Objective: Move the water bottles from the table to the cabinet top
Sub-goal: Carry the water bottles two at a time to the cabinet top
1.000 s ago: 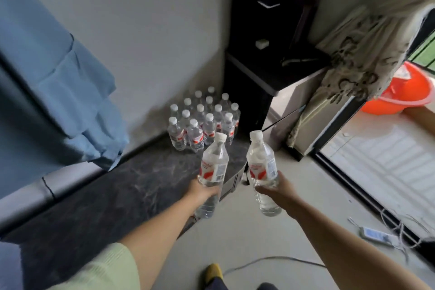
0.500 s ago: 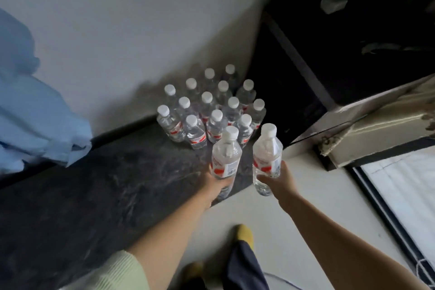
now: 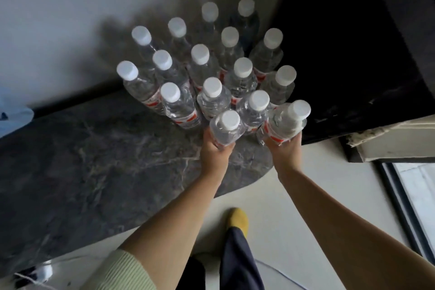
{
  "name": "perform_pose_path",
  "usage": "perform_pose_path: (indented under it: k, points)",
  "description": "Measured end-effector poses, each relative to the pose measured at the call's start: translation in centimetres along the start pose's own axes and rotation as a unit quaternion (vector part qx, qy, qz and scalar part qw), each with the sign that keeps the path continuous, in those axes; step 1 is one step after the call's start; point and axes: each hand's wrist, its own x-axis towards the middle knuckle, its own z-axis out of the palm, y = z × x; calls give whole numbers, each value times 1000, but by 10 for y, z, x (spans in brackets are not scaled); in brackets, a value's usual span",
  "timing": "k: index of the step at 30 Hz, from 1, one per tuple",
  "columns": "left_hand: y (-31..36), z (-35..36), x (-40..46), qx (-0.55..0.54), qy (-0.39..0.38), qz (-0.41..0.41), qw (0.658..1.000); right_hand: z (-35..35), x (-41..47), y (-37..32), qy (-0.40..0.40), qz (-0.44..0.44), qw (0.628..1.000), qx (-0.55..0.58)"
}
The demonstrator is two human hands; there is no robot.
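- Clear plastic water bottles (image 3: 207, 66), capped, full: weighty, thin-walled, slick; best held mid-body.
- Left hand (image 3: 215, 152) fingers wrap one bottle (image 3: 226, 128).
- Right hand (image 3: 286, 148) fingers wrap another (image 3: 286, 121), cluster just beyond on worktop (image 3: 94, 160).

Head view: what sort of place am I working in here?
Probably a room in a home. A low dark marble-look cabinet top stands against a plain white wall, with a pale floor below. Both the left hand and right hand grip water bottles beside the cluster of bottles.

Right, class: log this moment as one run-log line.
left hand: grips water bottle | right hand: grips second bottle | both over marble cabinet top, at front of bottle cluster
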Motion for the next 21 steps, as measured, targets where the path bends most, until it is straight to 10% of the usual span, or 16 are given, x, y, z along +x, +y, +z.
perform_pose_path:
  k: [21]
  points:
    - [29, -39, -23, 199, -104, -2, 974, -14, -50, -14, -99, 73, 968, -219]
